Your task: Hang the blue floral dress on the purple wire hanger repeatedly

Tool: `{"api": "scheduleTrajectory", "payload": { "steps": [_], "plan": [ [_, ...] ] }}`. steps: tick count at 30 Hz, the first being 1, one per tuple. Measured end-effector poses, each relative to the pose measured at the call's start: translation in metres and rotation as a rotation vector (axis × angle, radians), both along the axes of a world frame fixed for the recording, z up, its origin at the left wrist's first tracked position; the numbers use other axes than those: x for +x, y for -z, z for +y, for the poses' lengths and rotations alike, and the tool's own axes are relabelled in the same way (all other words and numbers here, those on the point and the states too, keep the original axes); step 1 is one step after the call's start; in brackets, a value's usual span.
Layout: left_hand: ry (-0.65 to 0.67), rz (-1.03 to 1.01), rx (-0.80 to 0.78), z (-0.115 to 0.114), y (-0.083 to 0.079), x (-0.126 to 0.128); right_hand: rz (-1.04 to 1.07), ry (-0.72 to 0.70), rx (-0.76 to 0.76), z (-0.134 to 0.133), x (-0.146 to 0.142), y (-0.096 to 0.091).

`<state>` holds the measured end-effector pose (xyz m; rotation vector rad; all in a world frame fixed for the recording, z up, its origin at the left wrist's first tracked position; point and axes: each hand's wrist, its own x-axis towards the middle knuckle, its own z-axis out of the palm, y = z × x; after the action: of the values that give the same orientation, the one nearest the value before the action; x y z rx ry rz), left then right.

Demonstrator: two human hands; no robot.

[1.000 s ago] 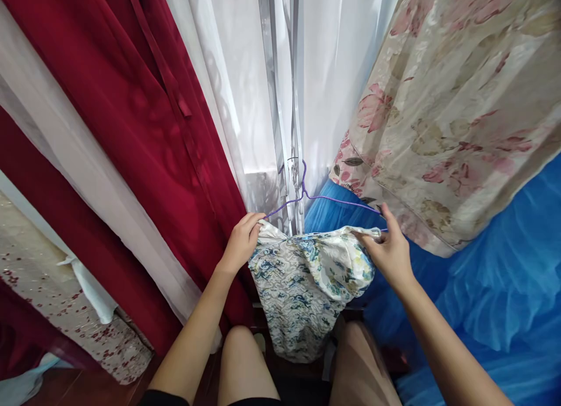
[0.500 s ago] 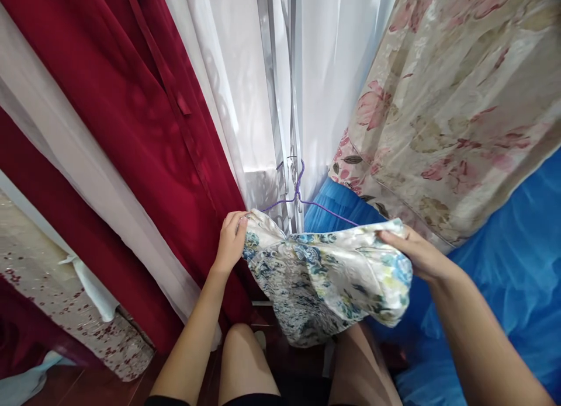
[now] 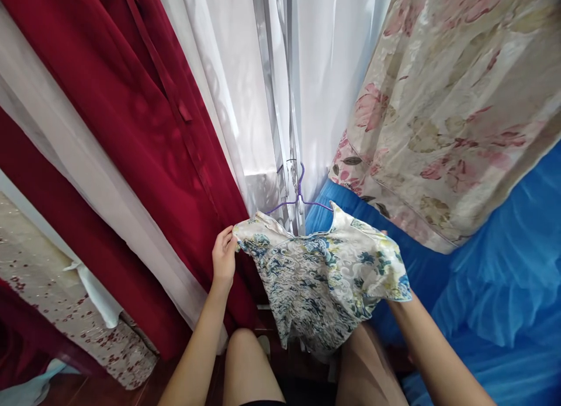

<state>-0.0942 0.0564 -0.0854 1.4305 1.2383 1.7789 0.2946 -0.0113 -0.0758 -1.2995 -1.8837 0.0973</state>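
A small white garment with a blue and green floral print (image 3: 319, 277) hangs on a thin purple wire hanger (image 3: 299, 191) in front of me. My left hand (image 3: 223, 260) pinches the garment's left shoulder edge, fingers closed on the cloth. My right hand is hidden under the garment's right sleeve; only my forearm (image 3: 433, 359) shows below it. The hanger's hook reaches up toward a pale metal pole (image 3: 287, 131) between the curtains.
A dark red garment (image 3: 131, 131) hangs at the left beside white sheer curtains (image 3: 228, 73). A cream cloth with pink flowers (image 3: 451, 102) hangs at the right over blue tulle (image 3: 504, 277). My knees (image 3: 249, 359) show below, above a dark wooden floor.
The garment has been pulled down and spread over the hanger, now showing its collar and sleeves. My right hand has slipped out of sight beneath the right sleeve; my left moved slightly down-left.
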Motion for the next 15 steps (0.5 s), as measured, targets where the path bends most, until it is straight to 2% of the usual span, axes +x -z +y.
{"api": "scheduleTrajectory", "payload": {
  "steps": [1,3,5,6,8,10,13,15],
  "plan": [
    [0.011,-0.060,-0.030,-0.001,0.004,-0.004,0.139,0.036,0.011,-0.004,0.001,0.004],
    [-0.003,-0.139,-0.036,-0.008,0.005,-0.006,0.624,0.111,-0.013,-0.013,0.001,0.010],
    [-0.071,-0.205,0.023,-0.019,-0.004,-0.002,1.092,0.129,-0.108,-0.023,-0.001,0.009],
    [-0.109,-0.238,0.059,-0.025,-0.012,0.002,1.242,0.118,-0.157,-0.027,-0.002,0.005],
    [-0.167,-0.298,0.125,-0.037,-0.033,0.012,1.357,0.093,-0.194,-0.033,-0.006,-0.007],
    [-0.175,-0.330,0.167,-0.045,-0.056,0.022,1.450,0.113,-0.151,-0.036,-0.009,-0.023],
    [-0.113,-0.285,0.169,-0.050,-0.086,0.033,1.621,0.234,-0.073,-0.039,-0.009,-0.039],
    [-0.012,-0.171,0.146,-0.051,-0.097,0.036,1.707,0.317,-0.018,-0.045,-0.005,-0.037]
  ]
}}
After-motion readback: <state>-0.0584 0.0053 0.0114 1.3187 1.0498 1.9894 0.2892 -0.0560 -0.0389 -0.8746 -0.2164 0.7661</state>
